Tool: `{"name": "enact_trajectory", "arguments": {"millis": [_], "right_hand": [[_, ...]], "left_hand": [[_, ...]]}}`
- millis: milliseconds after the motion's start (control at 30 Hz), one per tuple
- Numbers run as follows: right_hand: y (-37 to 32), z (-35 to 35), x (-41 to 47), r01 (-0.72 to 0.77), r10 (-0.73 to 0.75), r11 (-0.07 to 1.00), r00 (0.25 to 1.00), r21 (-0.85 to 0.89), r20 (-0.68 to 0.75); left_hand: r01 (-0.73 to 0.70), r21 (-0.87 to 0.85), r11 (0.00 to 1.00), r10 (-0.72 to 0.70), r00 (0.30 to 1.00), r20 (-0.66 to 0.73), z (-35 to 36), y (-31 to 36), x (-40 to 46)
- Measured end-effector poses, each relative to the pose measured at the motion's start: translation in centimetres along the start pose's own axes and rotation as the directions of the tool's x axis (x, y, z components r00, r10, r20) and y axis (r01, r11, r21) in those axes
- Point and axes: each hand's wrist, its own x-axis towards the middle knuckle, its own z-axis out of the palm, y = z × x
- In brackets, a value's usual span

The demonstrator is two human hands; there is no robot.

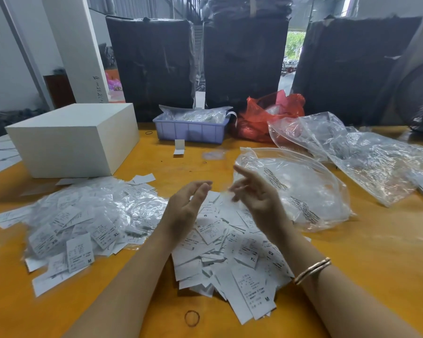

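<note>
surface: orange table (376,264) under hands | room: black-wrapped bales (152,64) beyond | labels (230,252) beneath read XS, S, M, XL | left hand (186,208), right hand (257,191): apart, fingers loose, empty

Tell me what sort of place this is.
Probably a garment packing workshop or warehouse: heaps of loose size labels on the orange table, more labels in clear bags, and tall black-wrapped bales behind.
</note>
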Motion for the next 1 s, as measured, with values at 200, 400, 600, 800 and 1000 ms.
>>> {"name": "enact_trajectory", "arguments": {"millis": [200, 400, 600, 800, 1000], "right_hand": [[0.0, 2.4, -0.5, -0.12, 0.113, 0.983, 0.992, 0.139, 0.058], [1.4, 2.9, -0.6, -0.091, 0.153, 0.884, 0.983, -0.458, 0.101], [1.6, 4.0, -1.0, 0.164, 0.105, 0.646, 0.948, -0.746, 0.299], [1.5, 2.9, -0.8, 0.228, -0.082, 0.569, 0.972, -0.79, 0.221], [2.3, 1.6, -0.4, 0.115, -0.085, 0.713, 0.993, -0.692, 0.078]], "left_hand": [[0.031, -0.073, 0.997, -0.027, 0.998, 0.054, -0.1, 0.0, 0.1], [0.046, -0.388, 0.92, -0.135, 0.969, -0.206, -0.5, -0.4, 0.6], [-0.026, -0.396, 0.918, -0.117, 0.936, -0.332, -0.6, -0.5, 0.7], [-0.046, -0.242, 0.969, -0.046, 0.932, -0.36, -0.4, -0.9, 0.7], [-0.126, 0.02, 0.992, 0.126, 0.93, -0.346, -0.6, -0.6, 0.4]]}}
